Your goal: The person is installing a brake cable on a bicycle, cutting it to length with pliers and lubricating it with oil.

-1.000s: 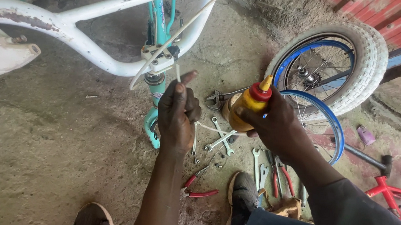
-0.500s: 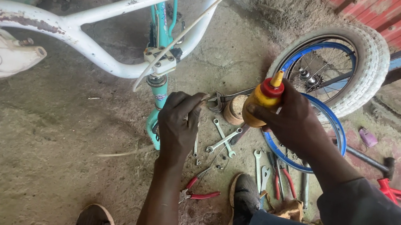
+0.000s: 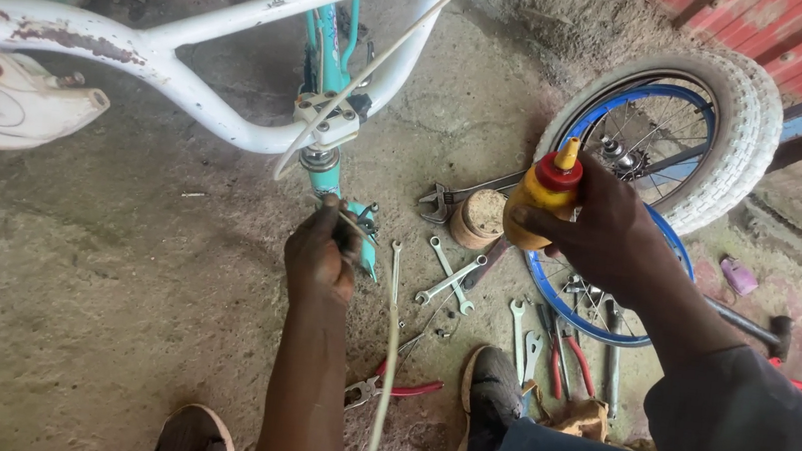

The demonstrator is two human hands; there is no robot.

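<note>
**Oil bottle raised, cable end pinched below the stem**

The right hand (image 3: 611, 234) is clenched round a yellow squeeze bottle (image 3: 536, 203) with a red collar and a narrow yellow nozzle, held upright above the ground, clear of the bike. The left hand (image 3: 320, 252) pinches what looks like the end of a pale cable (image 3: 368, 71) just under the teal stem (image 3: 320, 161); the fingertips cover the contact, so exactly what they grip is hard to tell.

To do this well, I judge the pinching hand should hold the cable end steady and slightly proud of the fingers, and the bottle should be tipped so the nozzle meets it before any squeeze. The soft plastic wall gives easily, so a gentle press should be enough.

The cable runs up in a shallow curve past the white handlebar (image 3: 189, 50), whose paint is chipped to rust in patches. A clamp of dull grey metal sits where bar and stem meet. Below the hands lie thin flat spanners (image 3: 446, 276), red-handled pliers (image 3: 398, 388) and an adjustable wrench (image 3: 444, 198), all on rough, gritty concrete. A small round tub (image 3: 477, 219) stands by the bottle. Behind, a white tyre on a blue rim (image 3: 678, 136) leans with fine spokes showing, and a second bare blue rim (image 3: 573, 306) lies flat.
</note>
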